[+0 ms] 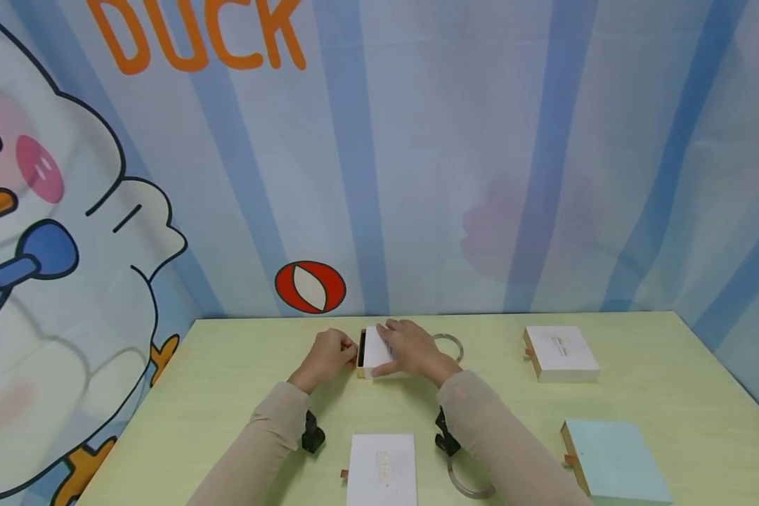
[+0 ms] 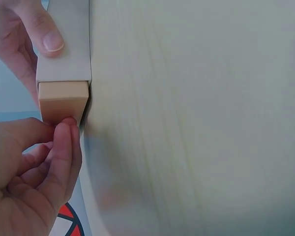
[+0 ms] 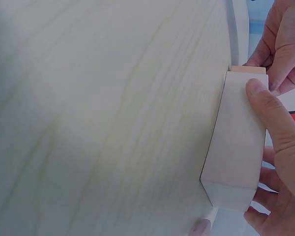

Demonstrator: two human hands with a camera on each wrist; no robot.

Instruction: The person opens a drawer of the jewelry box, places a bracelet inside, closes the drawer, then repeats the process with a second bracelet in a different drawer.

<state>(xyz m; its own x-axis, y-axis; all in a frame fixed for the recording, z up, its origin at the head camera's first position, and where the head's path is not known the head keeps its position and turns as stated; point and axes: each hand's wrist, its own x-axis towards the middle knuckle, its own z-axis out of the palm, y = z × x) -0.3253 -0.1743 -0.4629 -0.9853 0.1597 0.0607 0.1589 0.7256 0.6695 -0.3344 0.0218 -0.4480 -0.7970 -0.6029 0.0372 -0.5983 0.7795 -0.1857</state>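
Near the table's back edge lies a white box (image 1: 372, 350) with its tan drawer (image 2: 64, 98) slid partly out on the left; a dark interior shows in the head view. My left hand (image 1: 325, 357) pinches at the drawer's outer end, and whatever tab is between the fingertips is hidden. My right hand (image 1: 415, 353) holds the white sleeve (image 3: 233, 137), its thumb on the near side and its fingers over the top and far side.
A second white box (image 1: 381, 471) lies at the front, a third (image 1: 563, 353) at the back right, and a light blue box (image 1: 618, 460) at the front right. One grey ring (image 1: 461, 346) is behind my right hand, another (image 1: 460, 486) beside my right forearm. A patterned backdrop stands behind.
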